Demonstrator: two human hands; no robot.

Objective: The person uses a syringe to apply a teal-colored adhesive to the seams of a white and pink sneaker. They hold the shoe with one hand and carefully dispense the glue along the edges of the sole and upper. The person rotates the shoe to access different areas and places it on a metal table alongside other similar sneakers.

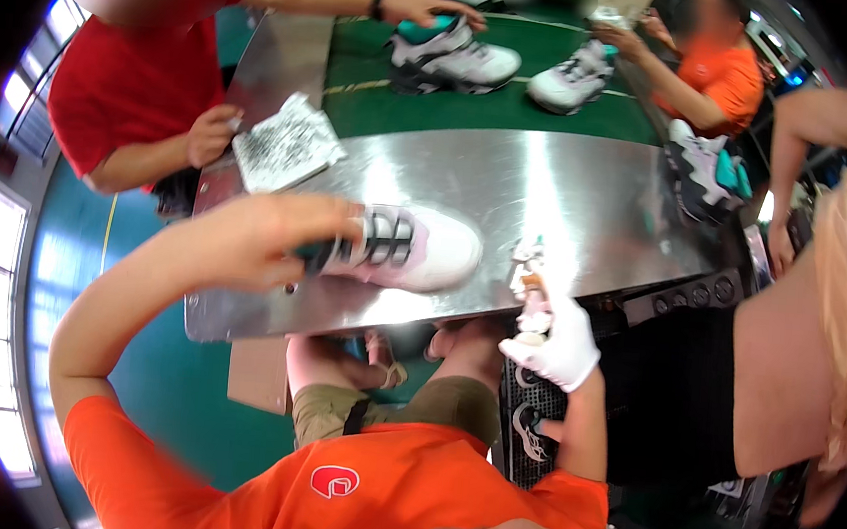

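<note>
A white sneaker with black laces and pale pink side panels lies on the metal table, its toe pointing right. My bare left hand is at its collar, the fingers curled over the tongue and lace end. The heel is hidden behind this hand. At the table's near edge, right of the sneaker, is my right hand in a white glove. Its fingers are closed around a small whitish and brown bundle, too blurred to name.
The shiny metal table meets a green conveyor belt carrying sneakers. Crumpled printed paper lies at the left. A black-and-teal sneaker stands at the right edge. Co-workers in red and orange reach over the belt.
</note>
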